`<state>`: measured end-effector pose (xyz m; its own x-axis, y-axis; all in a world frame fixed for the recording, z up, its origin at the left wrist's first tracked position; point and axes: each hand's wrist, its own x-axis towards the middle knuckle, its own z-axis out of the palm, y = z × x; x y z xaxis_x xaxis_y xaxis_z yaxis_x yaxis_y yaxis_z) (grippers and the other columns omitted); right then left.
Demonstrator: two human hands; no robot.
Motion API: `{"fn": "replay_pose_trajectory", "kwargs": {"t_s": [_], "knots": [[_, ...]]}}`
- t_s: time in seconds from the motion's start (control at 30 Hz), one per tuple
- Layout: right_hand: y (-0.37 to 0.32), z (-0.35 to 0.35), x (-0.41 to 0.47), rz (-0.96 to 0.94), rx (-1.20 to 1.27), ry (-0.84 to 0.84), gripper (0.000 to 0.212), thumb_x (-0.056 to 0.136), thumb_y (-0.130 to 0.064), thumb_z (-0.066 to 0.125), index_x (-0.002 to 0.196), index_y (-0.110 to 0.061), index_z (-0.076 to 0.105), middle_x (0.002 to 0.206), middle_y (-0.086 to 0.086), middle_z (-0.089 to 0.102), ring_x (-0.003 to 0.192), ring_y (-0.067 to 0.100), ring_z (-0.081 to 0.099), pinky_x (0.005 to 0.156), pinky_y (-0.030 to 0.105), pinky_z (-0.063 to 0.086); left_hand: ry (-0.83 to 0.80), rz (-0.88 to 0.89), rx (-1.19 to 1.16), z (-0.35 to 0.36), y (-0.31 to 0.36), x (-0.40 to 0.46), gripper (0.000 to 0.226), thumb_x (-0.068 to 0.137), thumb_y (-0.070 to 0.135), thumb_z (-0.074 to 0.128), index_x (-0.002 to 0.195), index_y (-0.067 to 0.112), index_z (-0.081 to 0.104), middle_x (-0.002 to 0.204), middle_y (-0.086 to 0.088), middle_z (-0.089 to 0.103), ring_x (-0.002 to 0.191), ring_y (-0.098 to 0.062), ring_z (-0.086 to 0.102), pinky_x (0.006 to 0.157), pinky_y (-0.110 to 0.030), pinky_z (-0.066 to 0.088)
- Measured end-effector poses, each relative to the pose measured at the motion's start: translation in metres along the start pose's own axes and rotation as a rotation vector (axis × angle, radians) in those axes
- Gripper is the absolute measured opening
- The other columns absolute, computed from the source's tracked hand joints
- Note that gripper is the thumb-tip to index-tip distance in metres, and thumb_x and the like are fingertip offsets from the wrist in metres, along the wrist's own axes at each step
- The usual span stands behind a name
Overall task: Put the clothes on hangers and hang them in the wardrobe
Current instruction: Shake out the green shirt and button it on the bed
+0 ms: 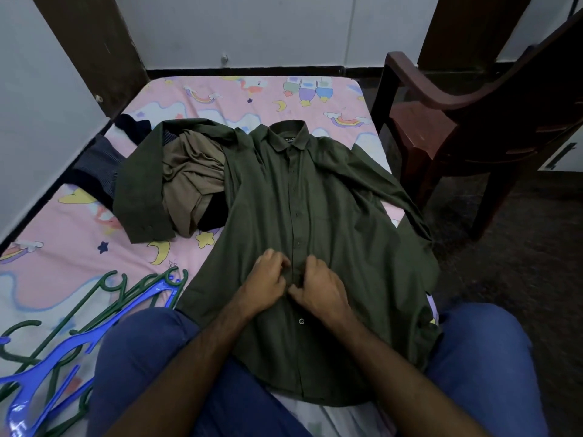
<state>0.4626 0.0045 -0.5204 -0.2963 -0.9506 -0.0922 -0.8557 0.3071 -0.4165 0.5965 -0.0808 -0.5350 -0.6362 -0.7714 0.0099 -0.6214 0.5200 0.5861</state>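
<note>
A person seated at the edge of a bed [252, 99] works the button placket of a dark green shirt [331, 190], which lies front-up and spread flat across the pink, cartoon-print sheet, collar away from the camera and hem draped toward the lap. The left hand [268, 279] is curled nearly closed, pinching one side of the placket; the right hand [318, 287] is likewise pinched on the other side, thumb and fingers meeting at a button low on the shirt front. Whether the button is going in or coming out cannot be told.

The step likely goes best with the fabric held taut between both hands and the placket edges kept aligned, so the shirt stays square for the hanger. A stack of blue and green plastic hangers [63, 342] waits on the sheet just beside the left knee, within easy reach. A tan garment [189, 178] and dark striped clothing [97, 171] lie bunched under the shirt's left-lying sleeve, near the wall.

Room is tight: the shirt's other sleeve trails off the bed's right edge toward a wooden chair [473, 121] standing close by, and could slide or snag there. The open sheet ahead of the hangers offers the clearest working space. No wardrobe is in view.
</note>
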Motion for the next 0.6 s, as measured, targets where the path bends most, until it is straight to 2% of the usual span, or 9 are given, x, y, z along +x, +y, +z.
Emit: {"fn": "replay_pose_trajectory", "kwargs": {"t_s": [0.1, 0.2, 0.3, 0.37, 0.43, 0.5, 0.6], "knots": [[0.004, -0.003, 0.003, 0.037, 0.083, 0.034, 0.032, 0.088, -0.031, 0.062, 0.109, -0.008, 0.054, 0.112, 0.013, 0.064, 0.102, 0.031, 0.064, 0.083, 0.037, 0.050, -0.041, 0.006, 0.003, 0.001, 0.002, 0.004, 0.020, 0.086, 0.009, 0.065, 0.106, 0.011, 0.064, 0.104, -0.003, 0.053, 0.098, -0.018, 0.056, 0.093, -0.033, 0.048], [0.009, -0.008, 0.007, 0.145, 0.176, 0.019, 0.029, 0.084, -0.032, 0.065, 0.105, -0.012, 0.063, 0.105, 0.010, 0.070, 0.100, 0.030, 0.067, 0.081, 0.033, 0.052, -0.067, -0.022, -0.063, 0.002, 0.007, 0.004, 0.013, 0.086, 0.014, 0.070, 0.097, 0.019, 0.065, 0.092, 0.006, 0.055, 0.080, -0.007, 0.059, 0.082, -0.031, 0.052], [0.015, -0.013, 0.010, 0.246, 0.284, 0.015, 0.016, 0.081, -0.035, 0.065, 0.089, -0.021, 0.064, 0.094, 0.003, 0.073, 0.093, 0.025, 0.068, 0.077, 0.030, 0.050, -0.056, -0.079, -0.079, 0.008, 0.010, 0.005, 0.014, 0.084, 0.020, 0.073, 0.089, 0.028, 0.064, 0.087, 0.011, 0.056, 0.074, -0.001, 0.058, 0.074, -0.025, 0.050], [0.022, -0.015, 0.011, 0.294, 0.373, 0.016, 0.017, 0.079, -0.037, 0.066, 0.079, -0.020, 0.063, 0.080, -0.003, 0.073, 0.083, 0.018, 0.069, 0.074, 0.030, 0.053, -0.025, -0.136, -0.117, 0.012, 0.011, 0.007, 0.013, 0.082, 0.018, 0.076, 0.085, 0.026, 0.066, 0.084, 0.012, 0.061, 0.073, 0.000, 0.060, 0.073, -0.023, 0.051], [0.028, -0.015, 0.012, 0.319, 0.508, -0.021, 0.016, 0.078, -0.034, 0.067, 0.075, -0.018, 0.065, 0.068, -0.003, 0.073, 0.071, 0.013, 0.072, 0.075, 0.036, 0.060, -0.004, -0.221, -0.192, 0.014, 0.012, 0.010, 0.015, 0.081, 0.014, 0.077, 0.079, 0.026, 0.068, 0.077, 0.011, 0.067, 0.069, 0.001, 0.063, 0.070, -0.021, 0.052], [0.031, -0.015, 0.013, 0.329, 0.604, -0.073, 0.014, 0.079, -0.028, 0.070, 0.074, -0.016, 0.068, 0.065, -0.002, 0.074, 0.066, 0.013, 0.073, 0.077, 0.041, 0.062, -0.013, -0.307, -0.298, 0.014, 0.015, 0.011, 0.018, 0.082, 0.009, 0.077, 0.076, 0.023, 0.068, 0.070, 0.006, 0.069, 0.059, -0.005, 0.063, 0.058, -0.019, 0.049], [0.030, -0.017, 0.015, 0.305, 0.578, -0.130, 0.012, 0.080, -0.025, 0.073, 0.074, -0.016, 0.070, 0.067, -0.001, 0.074, 0.065, 0.013, 0.072, 0.070, 0.036, 0.062, -0.014, -0.405, -0.436, 0.011, 0.018, 0.011, 0.009, 0.085, 0.005, 0.074, 0.081, 0.010, 0.068, 0.065, -0.005, 0.069, 0.048, -0.012, 0.061, 0.038, -0.020, 0.042]]}}
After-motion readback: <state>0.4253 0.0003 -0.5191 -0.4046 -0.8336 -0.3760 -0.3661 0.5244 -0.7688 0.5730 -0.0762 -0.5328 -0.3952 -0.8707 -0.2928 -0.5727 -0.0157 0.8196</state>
